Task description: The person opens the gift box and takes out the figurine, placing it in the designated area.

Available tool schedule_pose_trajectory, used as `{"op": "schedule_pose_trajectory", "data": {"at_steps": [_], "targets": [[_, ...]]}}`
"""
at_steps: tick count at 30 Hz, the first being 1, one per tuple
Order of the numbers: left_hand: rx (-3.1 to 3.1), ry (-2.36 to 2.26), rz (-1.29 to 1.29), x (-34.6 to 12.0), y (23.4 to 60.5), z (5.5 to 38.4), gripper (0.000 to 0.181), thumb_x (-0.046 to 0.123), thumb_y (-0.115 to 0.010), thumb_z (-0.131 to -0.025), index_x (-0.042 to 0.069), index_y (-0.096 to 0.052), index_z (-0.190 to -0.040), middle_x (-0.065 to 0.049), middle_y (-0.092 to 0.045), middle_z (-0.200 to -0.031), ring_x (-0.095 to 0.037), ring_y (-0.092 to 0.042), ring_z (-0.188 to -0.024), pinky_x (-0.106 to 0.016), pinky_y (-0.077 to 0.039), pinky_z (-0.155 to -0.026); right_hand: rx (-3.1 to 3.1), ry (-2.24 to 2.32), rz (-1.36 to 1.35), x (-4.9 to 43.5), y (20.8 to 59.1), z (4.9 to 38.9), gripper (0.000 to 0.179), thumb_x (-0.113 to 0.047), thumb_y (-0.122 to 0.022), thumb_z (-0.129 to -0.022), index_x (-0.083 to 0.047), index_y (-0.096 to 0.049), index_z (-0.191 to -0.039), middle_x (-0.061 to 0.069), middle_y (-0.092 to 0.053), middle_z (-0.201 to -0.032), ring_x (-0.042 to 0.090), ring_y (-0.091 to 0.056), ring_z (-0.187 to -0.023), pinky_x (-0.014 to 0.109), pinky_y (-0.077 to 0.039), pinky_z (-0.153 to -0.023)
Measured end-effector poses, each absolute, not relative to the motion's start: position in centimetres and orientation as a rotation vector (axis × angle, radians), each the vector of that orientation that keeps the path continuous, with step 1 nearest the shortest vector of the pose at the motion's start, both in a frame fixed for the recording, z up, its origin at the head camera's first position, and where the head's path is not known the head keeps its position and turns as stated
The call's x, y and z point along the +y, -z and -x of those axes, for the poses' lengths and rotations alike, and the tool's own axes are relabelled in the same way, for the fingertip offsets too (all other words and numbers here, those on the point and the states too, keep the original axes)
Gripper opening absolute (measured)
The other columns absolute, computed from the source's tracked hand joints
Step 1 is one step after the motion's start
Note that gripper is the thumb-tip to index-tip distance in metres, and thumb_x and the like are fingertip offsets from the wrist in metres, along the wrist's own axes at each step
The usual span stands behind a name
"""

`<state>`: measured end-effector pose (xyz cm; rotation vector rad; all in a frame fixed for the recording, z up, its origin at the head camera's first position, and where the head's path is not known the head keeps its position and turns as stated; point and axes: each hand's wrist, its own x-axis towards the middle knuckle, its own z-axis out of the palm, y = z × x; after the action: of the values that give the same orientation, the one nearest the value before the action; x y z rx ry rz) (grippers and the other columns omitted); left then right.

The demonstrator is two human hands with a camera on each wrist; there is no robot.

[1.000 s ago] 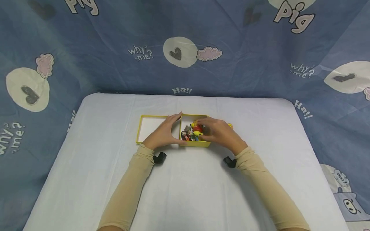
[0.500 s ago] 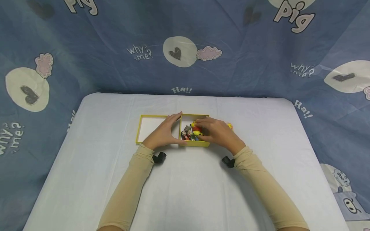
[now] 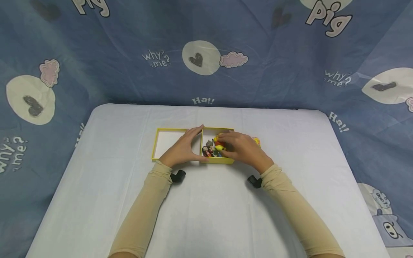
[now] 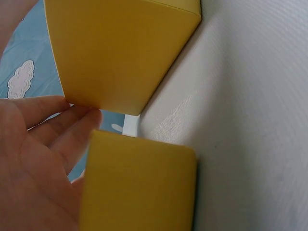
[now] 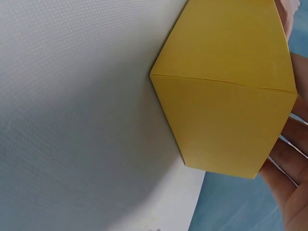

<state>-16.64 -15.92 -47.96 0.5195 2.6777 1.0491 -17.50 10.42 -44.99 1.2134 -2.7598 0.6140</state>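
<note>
A yellow-walled box (image 3: 217,161) with a white inside stands at the table's middle. Several small toy figures (image 3: 206,151) lie in its near-left part. My right hand (image 3: 243,147) reaches over the box's right side, fingers and thumb curled round a yellow-and-red toy figure (image 3: 220,147) that they partly cover. My left hand (image 3: 180,148) is spread along the box's left wall, thumb at the near corner, fingers toward the far one. The left wrist view shows straight fingertips touching the box wall (image 4: 120,53). Beneath the left hand lies a shallow yellow-rimmed lid (image 3: 169,141).
A small yellow-and-pink object (image 3: 256,141) shows just behind my right hand, mostly hidden. The white-covered table (image 3: 206,215) extends around the box. Blue patterned cloth (image 3: 129,79) hangs behind the table and at its sides.
My right hand has shifted slightly left over the box, and less of the yellow-and-red figure shows between its fingers. More of the yellow-and-pink object is visible. My left hand stays in place.
</note>
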Motion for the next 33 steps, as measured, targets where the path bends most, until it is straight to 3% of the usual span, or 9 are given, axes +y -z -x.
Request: {"op": "schedule_pose_trajectory", "data": {"at_steps": [9, 20, 27, 33], "targets": [[2.671, -1.057, -0.519, -15.92, 47.97, 16.65, 0.128, 0.079, -0.076, -0.053, 0.036, -0.014, -0.156, -0.002, -0.021, -0.163, -0.036, -0.009, -0.151, -0.060, -0.021, -0.118, -2.704, -0.728, -1.200, 10.47, 45.17, 17.48, 0.037, -0.027, -0.075, -0.085, -0.012, -0.070, -0.118, 0.003, -0.069, -0.122, 0.016, -0.067, -0.106, 0.034, -0.057, -0.086], [2.670, -1.064, -0.523, -15.87, 47.92, 16.68, 0.128, 0.079, -0.076, -0.053, 0.035, -0.014, -0.156, -0.002, -0.021, -0.163, -0.035, -0.010, -0.151, -0.059, -0.022, -0.118, -2.608, -0.924, -1.216, 10.59, 45.49, 17.84, 0.029, -0.017, -0.074, -0.087, -0.012, -0.073, -0.115, 0.006, -0.070, -0.121, 0.019, -0.068, -0.109, 0.032, -0.058, -0.083], [2.666, -1.059, -0.531, -15.88, 47.85, 16.76, 0.129, 0.077, -0.078, -0.054, 0.029, -0.017, -0.157, -0.002, -0.021, -0.162, -0.036, -0.010, -0.151, -0.060, -0.021, -0.119, -2.623, -1.037, -1.181, 10.63, 45.57, 18.00, 0.025, -0.018, -0.070, -0.091, -0.014, -0.073, -0.115, 0.004, -0.069, -0.122, 0.017, -0.066, -0.112, 0.034, -0.056, -0.093], [2.672, -1.054, -0.526, -15.88, 47.81, 16.68, 0.129, 0.078, -0.077, -0.053, 0.029, -0.017, -0.157, -0.002, -0.022, -0.162, -0.036, -0.010, -0.151, -0.059, -0.022, -0.118, -2.640, -1.124, -1.140, 10.69, 45.61, 18.08, 0.024, -0.022, -0.068, -0.092, -0.017, -0.074, -0.115, 0.000, -0.070, -0.121, 0.016, -0.065, -0.114, 0.035, -0.056, -0.092]]}}
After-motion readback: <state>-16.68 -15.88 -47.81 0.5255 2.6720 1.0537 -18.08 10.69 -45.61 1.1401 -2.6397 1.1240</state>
